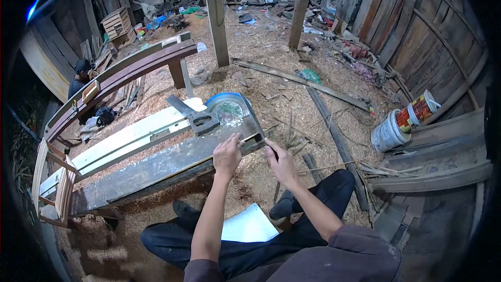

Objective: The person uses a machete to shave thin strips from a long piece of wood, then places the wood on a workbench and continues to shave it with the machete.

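Note:
My left hand [228, 155] is closed over a thin wooden strip [182, 168] that runs along the near edge of the dark plank bench [135, 172]. At the bench's right end, my right hand [282, 164] has its thumb and fingers pinched together beside the corner; what is between them is too small to make out. A handsaw [202, 125] with a dark handle lies on the bench just beyond my left hand. Behind the bench end sits a round, blue-rimmed basin [228, 107]. A white sheet [250, 224] lies between my bent legs.
Long pale boards [125, 138] lie behind the bench. A curved reddish beam [125, 75] stands at left, with another person [81, 77] crouched past it. Buckets [391, 131] stand at right. Wooden posts [215, 21] and loose planks [334, 136] are on the shavings-covered floor.

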`<state>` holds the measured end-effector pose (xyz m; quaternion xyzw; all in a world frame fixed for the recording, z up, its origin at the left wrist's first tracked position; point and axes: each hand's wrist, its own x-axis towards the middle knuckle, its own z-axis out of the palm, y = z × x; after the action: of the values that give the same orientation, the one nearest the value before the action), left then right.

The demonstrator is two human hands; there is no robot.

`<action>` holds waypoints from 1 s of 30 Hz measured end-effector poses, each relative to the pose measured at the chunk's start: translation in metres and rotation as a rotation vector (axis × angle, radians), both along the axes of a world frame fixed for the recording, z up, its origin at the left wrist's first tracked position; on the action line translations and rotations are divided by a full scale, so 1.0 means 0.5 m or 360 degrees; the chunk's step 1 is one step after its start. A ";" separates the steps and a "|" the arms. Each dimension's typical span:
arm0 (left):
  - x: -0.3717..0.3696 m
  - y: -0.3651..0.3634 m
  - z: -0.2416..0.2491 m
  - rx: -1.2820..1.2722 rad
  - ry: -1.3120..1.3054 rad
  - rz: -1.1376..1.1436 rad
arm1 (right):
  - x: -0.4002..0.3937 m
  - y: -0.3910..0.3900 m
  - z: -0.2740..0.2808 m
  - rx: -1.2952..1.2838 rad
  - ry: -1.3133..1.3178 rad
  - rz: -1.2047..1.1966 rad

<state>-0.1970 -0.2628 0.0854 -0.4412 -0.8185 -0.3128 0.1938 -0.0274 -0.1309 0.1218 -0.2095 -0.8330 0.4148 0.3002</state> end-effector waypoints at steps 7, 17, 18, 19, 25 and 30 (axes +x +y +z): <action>-0.004 -0.004 -0.009 -0.0026 -0.0027 -0.0026 | 0.011 -0.003 -0.003 0.0239 -0.0150 0.0037; 0.006 0.000 -0.013 -0.0023 -0.0041 0.0014 | 0.016 -0.008 0.031 -0.0203 -0.0176 0.0085; 0.008 0.003 -0.015 -0.0021 -0.0059 0.0016 | 0.018 0.001 0.021 -0.0200 -0.0175 0.0083; 0.001 0.005 -0.013 -0.0019 -0.0064 0.0020 | 0.013 0.009 0.013 -0.0095 -0.0216 0.0057; -0.003 0.010 -0.009 -0.0031 -0.0030 0.0024 | 0.020 -0.011 0.058 -0.0031 0.0077 0.0058; 0.002 0.004 -0.008 -0.0009 -0.0009 -0.0010 | 0.016 0.030 0.036 -0.0355 -0.0442 0.0027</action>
<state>-0.1959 -0.2609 0.0815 -0.4433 -0.8186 -0.3123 0.1893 -0.0196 -0.1158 0.1401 -0.2897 -0.8170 0.4743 0.1535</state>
